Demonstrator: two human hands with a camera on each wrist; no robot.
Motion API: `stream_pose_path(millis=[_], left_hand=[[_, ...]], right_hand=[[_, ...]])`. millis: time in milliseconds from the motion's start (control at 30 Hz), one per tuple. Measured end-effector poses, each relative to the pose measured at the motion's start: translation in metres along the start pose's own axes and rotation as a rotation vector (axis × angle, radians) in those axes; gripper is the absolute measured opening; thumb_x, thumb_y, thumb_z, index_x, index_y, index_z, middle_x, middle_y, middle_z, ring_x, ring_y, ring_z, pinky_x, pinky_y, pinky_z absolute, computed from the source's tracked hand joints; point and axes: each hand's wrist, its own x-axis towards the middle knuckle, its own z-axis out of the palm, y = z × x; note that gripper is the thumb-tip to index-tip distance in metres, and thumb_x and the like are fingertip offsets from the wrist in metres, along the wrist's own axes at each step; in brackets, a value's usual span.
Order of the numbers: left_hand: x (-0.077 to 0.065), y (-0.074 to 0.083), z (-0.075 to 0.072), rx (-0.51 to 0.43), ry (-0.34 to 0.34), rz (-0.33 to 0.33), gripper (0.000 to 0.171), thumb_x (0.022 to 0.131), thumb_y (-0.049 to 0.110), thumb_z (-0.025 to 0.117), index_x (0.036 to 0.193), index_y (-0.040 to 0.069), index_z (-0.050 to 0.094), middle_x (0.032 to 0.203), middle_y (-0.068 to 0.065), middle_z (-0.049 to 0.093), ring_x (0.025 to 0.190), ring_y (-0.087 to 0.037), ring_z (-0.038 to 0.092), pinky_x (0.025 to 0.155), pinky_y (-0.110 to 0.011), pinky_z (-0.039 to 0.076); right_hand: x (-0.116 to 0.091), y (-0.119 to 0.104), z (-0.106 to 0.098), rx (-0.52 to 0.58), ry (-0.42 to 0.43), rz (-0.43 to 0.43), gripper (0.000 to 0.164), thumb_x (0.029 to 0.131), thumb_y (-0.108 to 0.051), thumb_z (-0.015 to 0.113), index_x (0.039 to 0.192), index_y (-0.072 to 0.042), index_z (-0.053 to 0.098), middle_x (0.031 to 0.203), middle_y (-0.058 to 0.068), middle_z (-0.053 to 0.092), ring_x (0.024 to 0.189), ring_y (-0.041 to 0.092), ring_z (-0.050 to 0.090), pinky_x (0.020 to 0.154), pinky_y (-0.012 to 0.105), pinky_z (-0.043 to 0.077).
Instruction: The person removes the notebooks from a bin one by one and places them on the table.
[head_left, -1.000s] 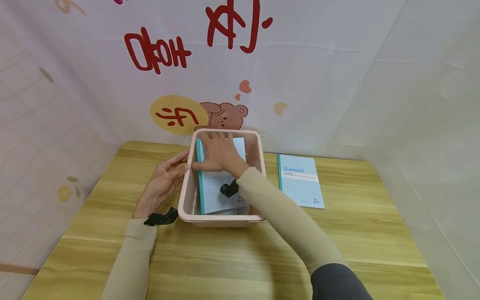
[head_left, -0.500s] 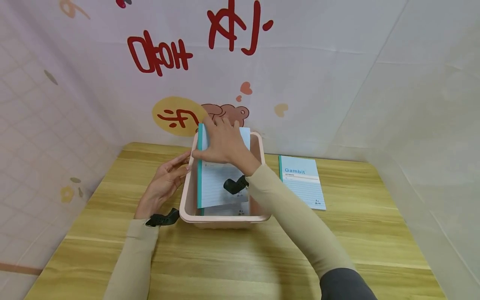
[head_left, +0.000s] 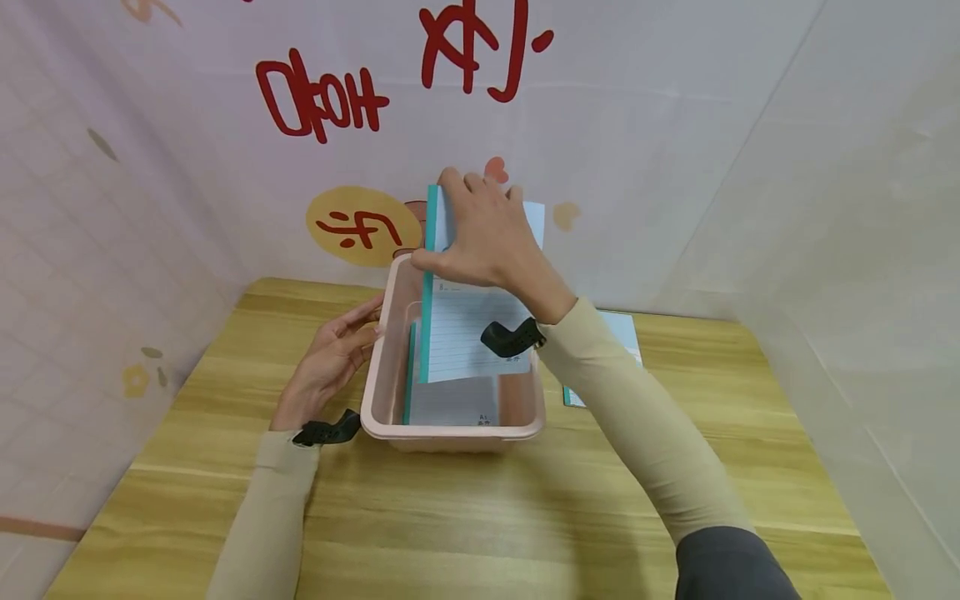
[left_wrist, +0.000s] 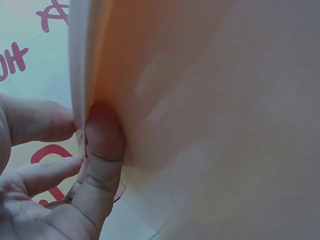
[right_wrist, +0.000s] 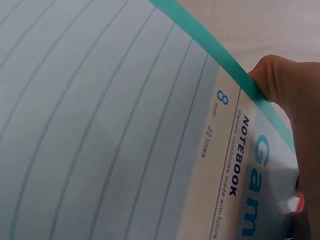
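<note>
My right hand (head_left: pixel 487 237) grips a light-blue notebook (head_left: pixel 472 333) with a teal spine, raised and tilted above the pink plastic bin (head_left: pixel 453 432). In the right wrist view, a thumb presses on the notebook's teal spine (right_wrist: pixel 200 35), and the lined cover fills much of the picture. At the bin's left side, my left hand (head_left: pixel 330 358) holds the rim; the left wrist view has its fingertips (left_wrist: pixel 105 135) against the wall right under the rim. Inside the bin lies another notebook (head_left: pixel 453 404), its upper part hidden behind the raised one.
On the wooden table (head_left: pixel 450 517), right of the bin, a further notebook (head_left: pixel 622 329) lies partly hidden behind my right forearm. A white wall hanging (head_left: pixel 637 125) with red characters stands directly behind the table, with pale side sheets left and right.
My right hand has lifted the notebook up out of the bin and slightly right, uncovering the notebook below. My left hand has stayed at the bin's left rim.
</note>
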Motion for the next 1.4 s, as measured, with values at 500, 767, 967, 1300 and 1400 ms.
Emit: stream_pose_path(millis=[500,767,967,1300,1400], left_hand=[[0.000,0.002,-0.002,0.001,0.020,-0.011,0.065,0.102,0.007,0.062,0.160,0.006,0.034,0.147,-0.005,0.043,0.112,-0.012,0.064,0.090,-0.020,0.059],[-0.003,-0.004,-0.002,-0.006,0.012,0.007,0.064,0.103,0.004,0.059,0.160,0.004,0.032,0.142,-0.004,0.046,0.109,-0.011,0.065,0.088,-0.019,0.059],[0.000,-0.003,-0.002,-0.001,0.011,0.010,0.064,0.102,0.004,0.060,0.160,0.005,0.033,0.145,-0.004,0.045,0.110,-0.012,0.065,0.089,-0.020,0.059],[0.001,0.000,-0.004,-0.008,0.010,0.010,0.064,0.102,0.002,0.060,0.160,0.004,0.034,0.147,-0.003,0.044,0.112,-0.013,0.064,0.088,-0.020,0.060],[0.001,-0.001,-0.003,-0.006,0.006,0.011,0.064,0.102,0.001,0.060,0.160,0.003,0.033,0.147,-0.004,0.044,0.111,-0.013,0.064,0.088,-0.020,0.060]], right_hand=[[-0.018,0.076,-0.051,-0.035,0.019,0.144,0.069,0.080,-0.057,0.065,0.129,-0.010,0.049,0.107,0.011,0.057,0.100,0.029,0.051,0.082,0.045,0.029],[-0.045,0.134,-0.042,-0.063,0.001,0.193,0.059,0.079,-0.049,0.067,0.119,-0.008,0.050,0.099,0.012,0.056,0.093,0.031,0.050,0.076,0.044,0.026],[-0.067,0.173,-0.038,-0.092,-0.004,0.226,0.063,0.079,-0.051,0.069,0.118,-0.005,0.050,0.094,0.013,0.054,0.088,0.032,0.048,0.072,0.043,0.022],[-0.104,0.224,-0.028,-0.112,-0.028,0.308,0.071,0.081,-0.054,0.072,0.120,-0.001,0.048,0.095,0.016,0.052,0.089,0.036,0.046,0.071,0.048,0.023],[-0.117,0.238,-0.022,-0.130,-0.051,0.313,0.069,0.081,-0.053,0.073,0.119,0.000,0.048,0.095,0.016,0.052,0.090,0.037,0.046,0.073,0.050,0.025]])
